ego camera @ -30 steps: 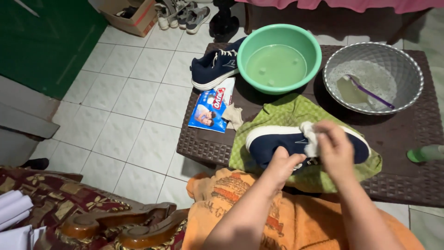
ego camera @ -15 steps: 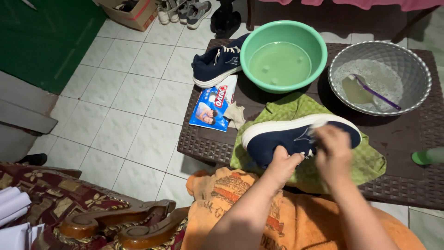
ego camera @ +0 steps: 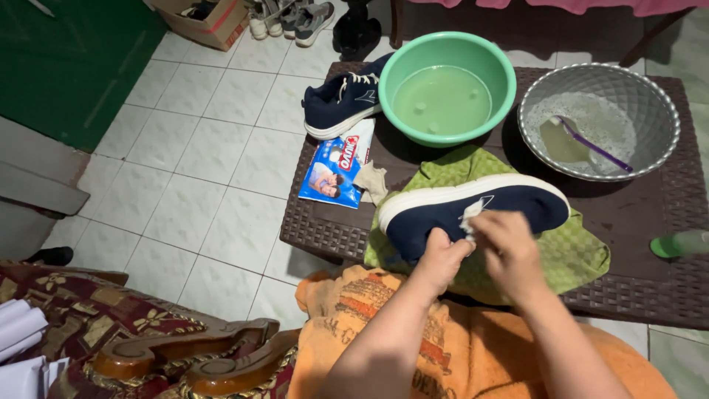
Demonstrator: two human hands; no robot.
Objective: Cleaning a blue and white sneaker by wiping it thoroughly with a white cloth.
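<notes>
- Head view, looking down at a dark woven table (ego camera: 650, 288): a navy sneaker (ego camera: 473, 210) with a white sole lies on its side on a green cloth (ego camera: 569, 255), near the front edge of the table.
- Left hand (ego camera: 439, 258) is clamped on the sneaker's near side toward the toe, fingers curled around the upper.
- Right hand (ego camera: 509, 247) is closed around a small white rag (ego camera: 469, 218), pressing it against the side of the sneaker, just beside the left hand.
- Behind the shoe there's a green basin (ego camera: 447, 41) with cloudy water, and to its right a grey basin (ego camera: 650, 103) with sudsy water and a purple toothbrush (ego camera: 594, 148) lying in it.
- The second navy sneaker (ego camera: 340, 103) sits at the table's far left corner, touching the green basin, with a blue packet (ego camera: 336, 174) lying just in front of it.
- An orange cloth (ego camera: 384, 332) covers the person's lap, and a green bottle (ego camera: 679, 244) pokes in at the right edge.
</notes>
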